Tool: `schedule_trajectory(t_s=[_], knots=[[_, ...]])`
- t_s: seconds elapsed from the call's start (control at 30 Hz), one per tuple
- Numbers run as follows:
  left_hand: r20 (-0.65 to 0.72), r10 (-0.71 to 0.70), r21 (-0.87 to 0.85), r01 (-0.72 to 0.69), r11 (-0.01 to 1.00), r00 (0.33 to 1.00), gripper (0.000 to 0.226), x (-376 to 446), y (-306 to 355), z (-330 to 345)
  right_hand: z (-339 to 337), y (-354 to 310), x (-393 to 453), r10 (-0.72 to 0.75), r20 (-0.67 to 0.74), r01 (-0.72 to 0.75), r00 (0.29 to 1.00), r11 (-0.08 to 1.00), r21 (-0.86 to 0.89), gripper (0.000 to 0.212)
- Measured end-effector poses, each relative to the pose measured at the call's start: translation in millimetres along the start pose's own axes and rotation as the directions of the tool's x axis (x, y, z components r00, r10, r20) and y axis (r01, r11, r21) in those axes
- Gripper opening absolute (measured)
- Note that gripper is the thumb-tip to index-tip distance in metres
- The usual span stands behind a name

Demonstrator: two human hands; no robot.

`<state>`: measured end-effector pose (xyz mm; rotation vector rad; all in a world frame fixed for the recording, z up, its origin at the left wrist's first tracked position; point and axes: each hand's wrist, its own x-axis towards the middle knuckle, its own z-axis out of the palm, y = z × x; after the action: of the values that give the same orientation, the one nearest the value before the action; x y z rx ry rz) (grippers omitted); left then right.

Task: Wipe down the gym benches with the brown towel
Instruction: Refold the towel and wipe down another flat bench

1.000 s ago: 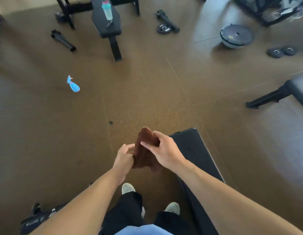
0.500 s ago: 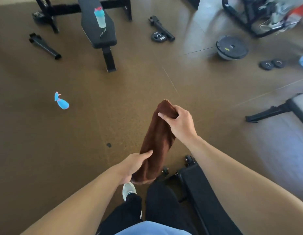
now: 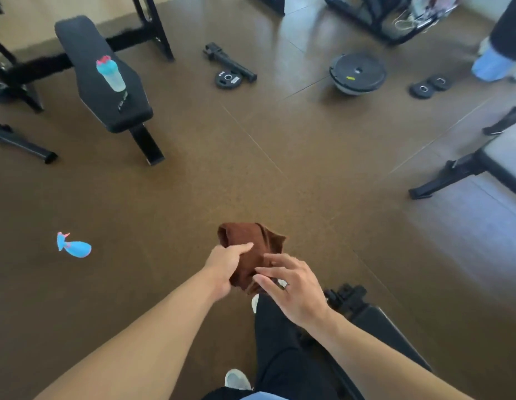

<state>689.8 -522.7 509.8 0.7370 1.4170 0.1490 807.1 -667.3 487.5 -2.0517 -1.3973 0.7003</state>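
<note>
The brown towel (image 3: 251, 249) is bunched up in front of me above the floor, and my left hand (image 3: 226, 265) is closed around its lower part. My right hand (image 3: 291, 287) hovers just right of the towel with fingers spread, fingertips at its edge. One black bench (image 3: 378, 321) lies low at the bottom right behind my right arm. A second black bench (image 3: 100, 79) stands at the upper left with a teal bottle (image 3: 111, 75) on its pad. A third bench (image 3: 502, 160) shows at the right edge.
A blue spray bottle (image 3: 73, 247) lies on the brown floor at the left. Weight plates (image 3: 227, 79), a bar handle (image 3: 230, 63), a half-ball trainer (image 3: 357, 72) and two small plates (image 3: 430, 85) are scattered at the back. Another person's leg (image 3: 499, 44) stands at the top right.
My right hand has let go of the towel's top and dropped beside it, fingers spread. The towel, stretched long before, is now bunched in my left hand. The view has shifted forward.
</note>
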Motion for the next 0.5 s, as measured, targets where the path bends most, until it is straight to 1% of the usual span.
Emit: schedule_trajectory(t_s=[0.03,0.07,0.1,0.13,0.17,0.2,0.27,0.33,0.37,0.4,0.43,0.5], knots=[[-0.026,0.017,0.068,-0.015,0.998,1.0,0.04,13,13,14,-8,9,15,0.121,-0.069,-0.115,0.99,0.99,0.083,0.054],[-0.033,0.034,0.125,-0.03,0.992,0.999,0.038,26,27,31,-17,17,31,0.263,-0.11,-0.241,0.958,0.953,0.182,0.046],[-0.022,0.049,0.181,-0.044,0.983,0.999,0.037,38,40,49,-29,26,49,0.398,-0.12,-0.35,0.909,0.888,0.299,0.034],[0.0,0.059,0.239,-0.057,0.969,0.998,0.037,49,54,68,-43,34,69,0.509,-0.106,-0.424,0.854,0.801,0.423,0.025],[0.036,0.075,0.304,-0.083,0.949,0.997,0.035,58,68,88,-58,42,89,0.594,-0.054,-0.48,0.803,0.696,0.534,0.026],[0.075,0.099,0.381,-0.121,0.917,0.992,0.033,66,83,109,-72,52,107,0.653,0.011,-0.526,0.757,0.599,0.604,0.034],[0.184,0.156,0.538,-0.232,0.81,0.971,0.031,78,110,155,-96,80,138,0.733,0.171,-0.608,0.658,0.384,0.695,0.058],[0.327,0.168,0.63,-0.347,0.695,0.93,0.031,83,138,203,-121,106,162,0.789,0.313,-0.615,0.529,0.102,0.782,0.079],[0.389,0.154,0.647,-0.388,0.657,0.908,0.029,84,151,227,-137,117,171,0.8,0.362,-0.565,0.478,-0.036,0.824,0.084],[0.441,0.129,0.649,-0.415,0.638,0.888,0.028,87,164,250,-155,128,177,0.803,0.397,-0.495,0.445,-0.148,0.856,0.084],[0.479,0.088,0.645,-0.419,0.639,0.873,0.028,89,176,273,-171,140,182,0.792,0.418,-0.406,0.445,-0.237,0.883,0.082],[0.505,-0.01,0.626,-0.359,0.693,0.863,0.031,96,196,316,-200,166,186,0.739,0.466,-0.272,0.486,-0.379,0.885,0.087]])
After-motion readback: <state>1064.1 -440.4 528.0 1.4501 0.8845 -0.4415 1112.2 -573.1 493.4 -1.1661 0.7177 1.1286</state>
